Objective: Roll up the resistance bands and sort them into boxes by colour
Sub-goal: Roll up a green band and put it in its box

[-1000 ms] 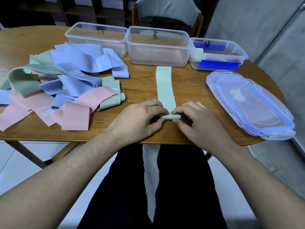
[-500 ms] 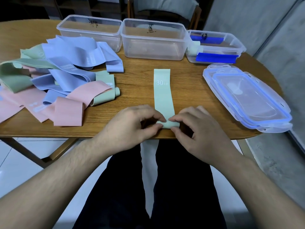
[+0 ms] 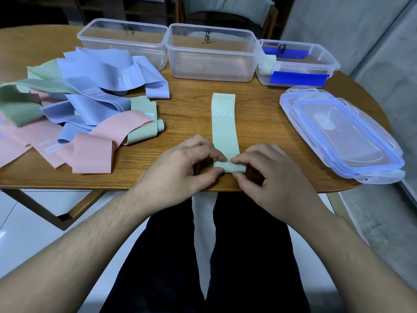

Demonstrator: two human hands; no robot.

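We pinched the near end of a mint-green band (image 3: 224,123) at the table's (image 3: 191,105) front edge.

To our left lay a loose heap of bands (image 3: 79,114) in blue, pink and green; across the back stood three clear boxes: the left box (image 3: 121,41), the middle box (image 3: 212,53) and the right box (image 3: 297,62), which held a rolled green band (image 3: 267,66) and blue strips. A stack of clear lids (image 3: 340,134) with blue seals sat to our right, well apart from the band. Nothing lay between the band and the boxes. The band lay flat, pointing toward the middle box, printed "30 LB", its near end folded into a small roll. Our left hand (image 3: 180,172) and right hand (image 3: 273,181) both gripped that roll, fingers (image 3: 222,158) and thumbs curled on it.
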